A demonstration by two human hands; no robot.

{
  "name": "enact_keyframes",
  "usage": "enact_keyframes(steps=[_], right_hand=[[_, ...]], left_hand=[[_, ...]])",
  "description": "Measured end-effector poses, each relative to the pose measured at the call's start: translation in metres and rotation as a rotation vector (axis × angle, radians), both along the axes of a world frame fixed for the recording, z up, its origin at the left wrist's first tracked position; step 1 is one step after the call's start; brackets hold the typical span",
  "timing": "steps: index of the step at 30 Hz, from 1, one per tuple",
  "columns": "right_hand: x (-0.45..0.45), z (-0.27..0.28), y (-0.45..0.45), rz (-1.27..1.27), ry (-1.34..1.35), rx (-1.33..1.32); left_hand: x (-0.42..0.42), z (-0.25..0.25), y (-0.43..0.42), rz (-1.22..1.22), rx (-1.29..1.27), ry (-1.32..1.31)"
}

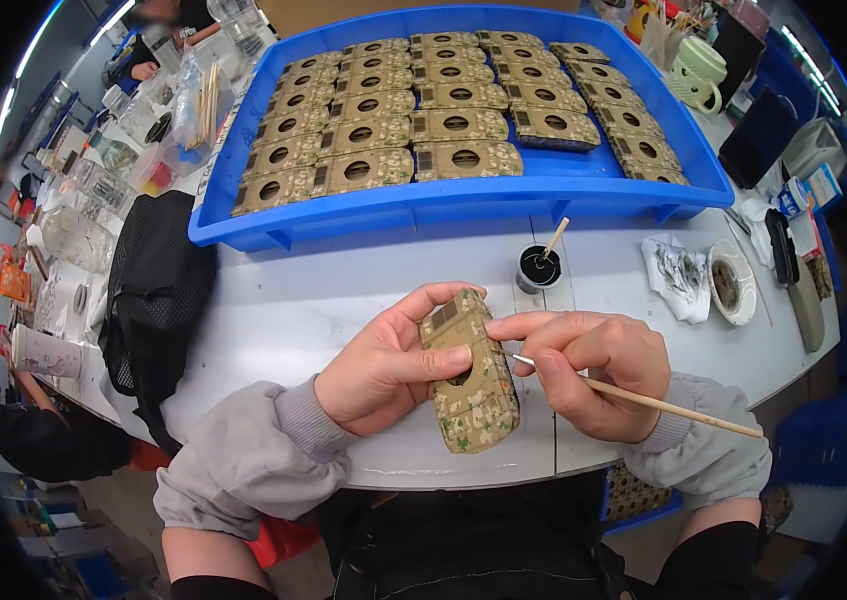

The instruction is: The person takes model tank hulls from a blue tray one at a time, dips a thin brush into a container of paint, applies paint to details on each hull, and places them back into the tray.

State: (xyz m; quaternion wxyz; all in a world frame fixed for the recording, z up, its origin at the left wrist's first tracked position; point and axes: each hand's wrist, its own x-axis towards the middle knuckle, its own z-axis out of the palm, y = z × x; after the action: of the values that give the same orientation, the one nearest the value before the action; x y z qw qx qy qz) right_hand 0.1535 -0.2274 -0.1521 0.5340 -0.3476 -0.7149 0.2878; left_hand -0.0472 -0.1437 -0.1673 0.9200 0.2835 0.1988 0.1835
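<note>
Gray sleeves [234,460] lead to two hands. Left hand [379,365] pinches one boxy shell [474,400] above the white table [284,310]: tan, green-brown blotches, dark rectangular patch, round hole partly thumb-covered. Beyond, one blue tray [344,215] holds five columns of similar shells [439,175]. Right hand [599,370] pinches one brush [664,405], tip beside the shell's side.

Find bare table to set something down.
The table is bare between the black bag and left hand, and between the paint cup and stained cloth. It's crowded among the bottles at far left and inside the blue tray.
</note>
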Motion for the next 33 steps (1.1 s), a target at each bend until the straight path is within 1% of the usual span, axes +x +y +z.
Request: enact_keyframes(steps=[33], right_hand=[[-0.0004,0.0032,0.0015,-0.014,-0.048,0.034]], left_hand=[[0.0004,-0.0004,0.0000,0.011,-0.001,0.030]])
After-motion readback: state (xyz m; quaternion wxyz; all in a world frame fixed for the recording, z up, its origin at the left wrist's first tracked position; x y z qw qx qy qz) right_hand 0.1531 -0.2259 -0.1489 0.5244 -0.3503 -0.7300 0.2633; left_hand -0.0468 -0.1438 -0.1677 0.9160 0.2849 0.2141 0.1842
